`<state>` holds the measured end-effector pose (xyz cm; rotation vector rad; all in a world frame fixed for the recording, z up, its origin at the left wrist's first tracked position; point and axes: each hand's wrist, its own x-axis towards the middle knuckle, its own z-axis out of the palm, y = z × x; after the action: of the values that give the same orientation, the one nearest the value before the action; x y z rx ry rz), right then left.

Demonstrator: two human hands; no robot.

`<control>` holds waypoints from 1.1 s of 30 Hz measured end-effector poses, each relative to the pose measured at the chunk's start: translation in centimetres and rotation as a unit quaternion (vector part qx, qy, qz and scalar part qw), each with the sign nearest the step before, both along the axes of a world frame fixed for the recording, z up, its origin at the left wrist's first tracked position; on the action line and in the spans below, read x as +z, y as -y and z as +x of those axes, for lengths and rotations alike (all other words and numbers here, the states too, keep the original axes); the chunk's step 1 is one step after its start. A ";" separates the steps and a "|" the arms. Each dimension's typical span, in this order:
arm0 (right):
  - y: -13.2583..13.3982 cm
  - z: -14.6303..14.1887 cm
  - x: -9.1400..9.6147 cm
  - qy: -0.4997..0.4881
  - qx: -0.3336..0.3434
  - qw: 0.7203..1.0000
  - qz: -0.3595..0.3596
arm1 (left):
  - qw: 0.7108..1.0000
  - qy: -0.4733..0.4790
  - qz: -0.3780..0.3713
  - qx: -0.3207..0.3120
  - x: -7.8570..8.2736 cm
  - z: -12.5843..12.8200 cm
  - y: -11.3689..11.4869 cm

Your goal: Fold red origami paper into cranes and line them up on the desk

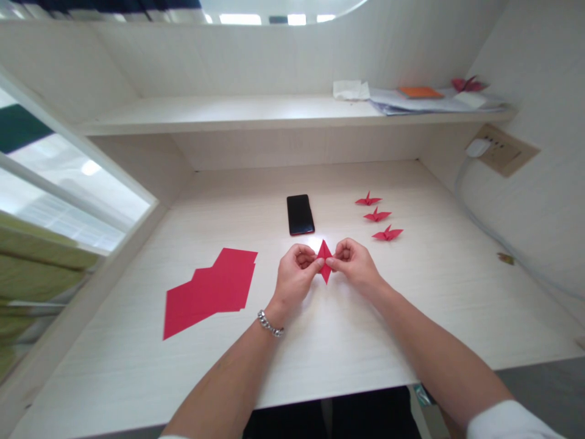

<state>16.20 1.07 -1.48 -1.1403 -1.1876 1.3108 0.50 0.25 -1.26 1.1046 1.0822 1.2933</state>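
Observation:
Between my two hands is a small piece of folded red paper (325, 250), diamond-shaped with pointed ends up and down. My left hand (296, 272) pinches its left side, thumb on the front face. On the opposite side my right hand (355, 263) pinches it the same way, and the two thumb tips nearly meet at its middle. Some fingertips are hidden behind the paper. Three folded red paper cranes (376, 215) stand in a row beyond my right hand. Flat red paper sheets (212, 286) lie overlapping to the left of my left hand.
A black phone (300, 214) lies just beyond my hands. The shelf (219, 113) above carries papers, an orange item (420, 92) and a red folded paper piece (469, 84). A white cable (479, 227) runs down from the wall socket (507, 150) on the right.

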 end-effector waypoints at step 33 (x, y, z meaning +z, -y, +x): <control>0.0 -0.3 -0.1 -0.052 0.036 0.995 -0.078 | 0.996 0.025 -0.063 -0.060 0.1 0.3 0.4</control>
<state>15.85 1.04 -1.58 -1.1341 -1.0738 1.5202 0.78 -0.16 -1.21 1.0215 1.0294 1.1368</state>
